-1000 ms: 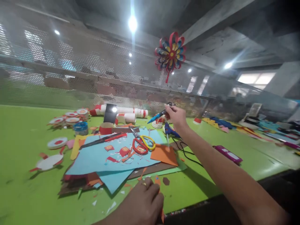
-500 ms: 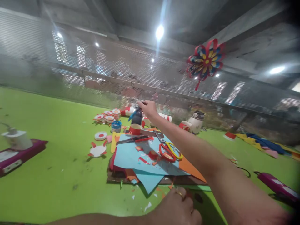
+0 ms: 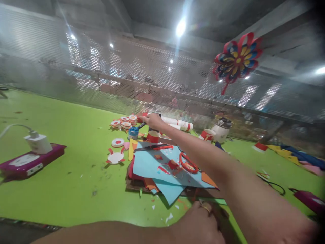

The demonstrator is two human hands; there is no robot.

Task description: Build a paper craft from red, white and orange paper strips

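Observation:
My right hand (image 3: 153, 120) stretches far over the green table, fingers bent and close together above a dark upright holder. A short black stick-like piece (image 3: 141, 125) shows under its fingertips; whether they grip it is unclear. Just left stands a small blue-lidded jar (image 3: 133, 133). My left hand (image 3: 199, 222), with a ring, is curled closed at the near edge; anything inside it is hidden. Between the hands lies a stack of coloured paper, light blue sheet (image 3: 149, 166) on top, bearing red-handled scissors (image 3: 188, 163) partly under my right forearm, a dark blade tool (image 3: 154, 147) and scraps.
White-and-red paper discs (image 3: 124, 122) are piled at back left, with a disc with red legs (image 3: 115, 157) nearer. White-red rolls (image 3: 177, 123), a paper cup (image 3: 207, 135) and a white jar (image 3: 221, 130) stand behind. Purple power strips (image 3: 33, 161) lie at both sides.
My right hand has come lower over the dark holder; the blue piece at its fingertips no longer shows. My forearm now covers the yellow scissor handle. The view has shifted slightly left.

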